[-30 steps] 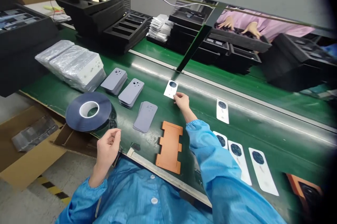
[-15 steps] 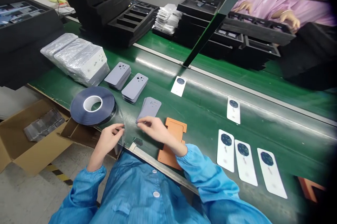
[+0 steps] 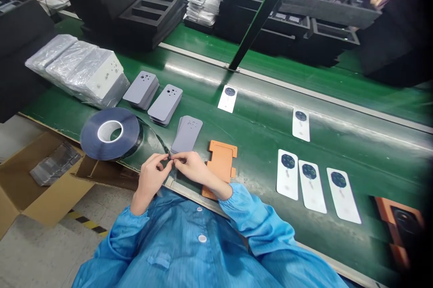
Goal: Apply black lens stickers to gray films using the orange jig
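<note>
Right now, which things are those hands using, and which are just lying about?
Being used, it seems:
bare left hand, bare right hand
glossy dark film strip, at their fingertips
big round blue-grey film roll with a white core, where the strip seems to start

Lying about, probably:
open brown cardboard box
stacked black foam-like trays
pile of flat white packets

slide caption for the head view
Left hand and right hand meet at a strip from a tape roll, near grey sheets.
</note>
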`<state>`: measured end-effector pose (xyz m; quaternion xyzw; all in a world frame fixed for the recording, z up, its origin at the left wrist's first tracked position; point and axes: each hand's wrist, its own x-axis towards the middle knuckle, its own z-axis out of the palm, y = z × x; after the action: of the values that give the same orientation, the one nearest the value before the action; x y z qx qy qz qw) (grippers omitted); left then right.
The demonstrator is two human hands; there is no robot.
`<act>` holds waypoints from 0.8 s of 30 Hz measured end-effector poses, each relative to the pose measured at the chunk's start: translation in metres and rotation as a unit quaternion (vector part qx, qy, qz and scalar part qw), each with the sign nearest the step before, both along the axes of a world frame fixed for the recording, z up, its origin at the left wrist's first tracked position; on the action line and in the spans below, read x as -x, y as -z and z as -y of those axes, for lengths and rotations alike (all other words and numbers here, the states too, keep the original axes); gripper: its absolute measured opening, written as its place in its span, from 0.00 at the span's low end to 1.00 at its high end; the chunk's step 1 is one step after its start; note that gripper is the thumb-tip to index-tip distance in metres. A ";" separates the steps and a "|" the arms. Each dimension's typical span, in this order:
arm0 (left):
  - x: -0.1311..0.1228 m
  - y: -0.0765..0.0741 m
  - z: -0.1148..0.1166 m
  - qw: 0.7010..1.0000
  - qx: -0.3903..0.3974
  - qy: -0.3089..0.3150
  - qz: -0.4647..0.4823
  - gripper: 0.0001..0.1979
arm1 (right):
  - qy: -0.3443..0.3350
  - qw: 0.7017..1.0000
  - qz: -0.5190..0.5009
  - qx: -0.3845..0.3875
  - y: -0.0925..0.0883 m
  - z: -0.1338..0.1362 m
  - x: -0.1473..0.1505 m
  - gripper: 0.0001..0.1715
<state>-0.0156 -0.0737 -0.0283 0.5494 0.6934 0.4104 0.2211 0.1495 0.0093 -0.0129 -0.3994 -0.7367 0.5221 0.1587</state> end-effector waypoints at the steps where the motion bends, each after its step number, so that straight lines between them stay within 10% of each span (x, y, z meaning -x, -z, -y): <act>1: 0.000 0.000 0.000 1.000 -0.003 -0.001 -0.003 0.10 | 0.001 1.000 -0.003 0.000 0.000 0.000 0.000 0.19; 15: 0.016 -0.024 0.005 0.969 -0.027 -0.181 0.168 0.13 | 0.009 0.998 -0.049 0.026 0.006 0.000 -0.008 0.21; 24: -0.037 -0.037 -0.016 0.967 0.033 -0.027 0.249 0.14 | 0.177 0.939 -0.252 0.153 -0.002 -0.002 -0.056 0.21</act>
<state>0.0217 -0.0577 0.0085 0.4031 0.6441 0.5175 0.3935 0.2055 0.0108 -0.0109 -0.3979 -0.5012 0.6757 0.3659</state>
